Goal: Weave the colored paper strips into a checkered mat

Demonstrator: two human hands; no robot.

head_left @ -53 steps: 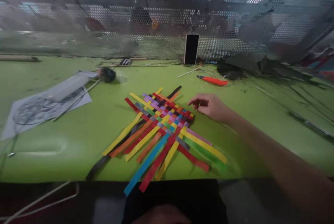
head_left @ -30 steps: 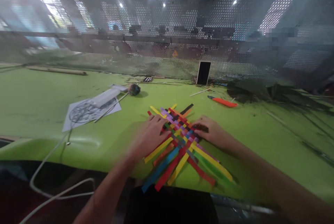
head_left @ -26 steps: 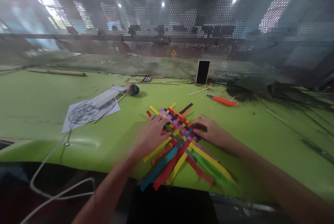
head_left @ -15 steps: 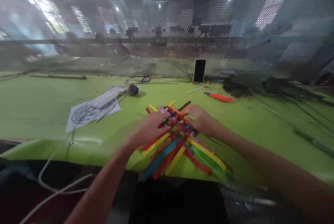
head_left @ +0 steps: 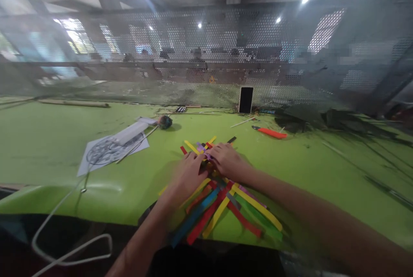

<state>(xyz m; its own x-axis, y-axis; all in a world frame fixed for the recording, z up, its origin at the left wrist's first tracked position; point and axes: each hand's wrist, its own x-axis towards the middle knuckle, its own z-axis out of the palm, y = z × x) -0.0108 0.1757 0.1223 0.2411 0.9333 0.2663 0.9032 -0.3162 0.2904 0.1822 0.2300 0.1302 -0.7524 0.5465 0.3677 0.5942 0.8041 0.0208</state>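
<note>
A mat woven of coloured paper strips lies on the green table in front of me. Red, blue, yellow, orange and green strip ends fan out toward the near edge. My left hand rests on the mat's left part, blurred by motion, its fingers lying forward over the strips. My right hand lies palm down on the woven centre, fingers pointing left toward a purple strip. Both hands nearly touch each other and hide most of the weave.
A printed sheet with a thin stick lies at the left, and a dark ball sits behind it. A phone leans on the perforated screen. An orange knife and dark leaves are at the right. A white cable hangs over the near edge.
My left hand came up onto the mat. Both hands slid toward its far middle and closer together, and the right hand now covers the centre. The view has tilted upward.
</note>
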